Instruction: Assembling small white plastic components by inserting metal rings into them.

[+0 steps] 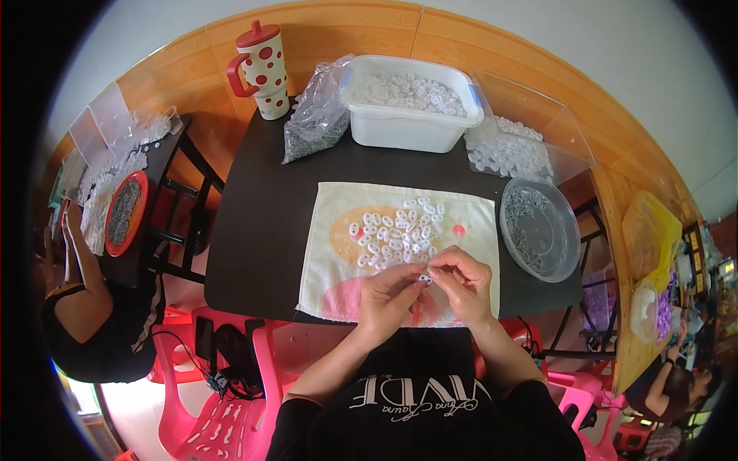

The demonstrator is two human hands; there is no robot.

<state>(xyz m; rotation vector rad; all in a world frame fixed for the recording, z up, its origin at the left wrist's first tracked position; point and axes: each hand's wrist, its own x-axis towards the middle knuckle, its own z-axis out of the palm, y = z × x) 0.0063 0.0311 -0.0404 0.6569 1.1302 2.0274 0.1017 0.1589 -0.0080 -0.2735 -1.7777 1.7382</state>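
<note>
A small white oval plastic piece with holes [424, 280] is pinched in the fingertips of my left hand [387, 302], over the near edge of a pale patterned cloth [323, 230]. My right hand [466, 287] meets it there, thumb and forefinger pressed together; whatever they hold is too small to make out. Just beyond my hands, a loose pile of similar white oval pieces [396, 234] lies on the cloth. To the right of the cloth stands a round clear tub [565, 238] holding small grey metal parts.
At the back of the dark table [254, 230] stand a spotted tumbler [265, 73], a clear bag of grey parts [315, 127], a white tub of white pieces [400, 131] and a clear bin of white caps [511, 150]. Other people work at tables on both sides. A pink chair [181, 407] stands front left.
</note>
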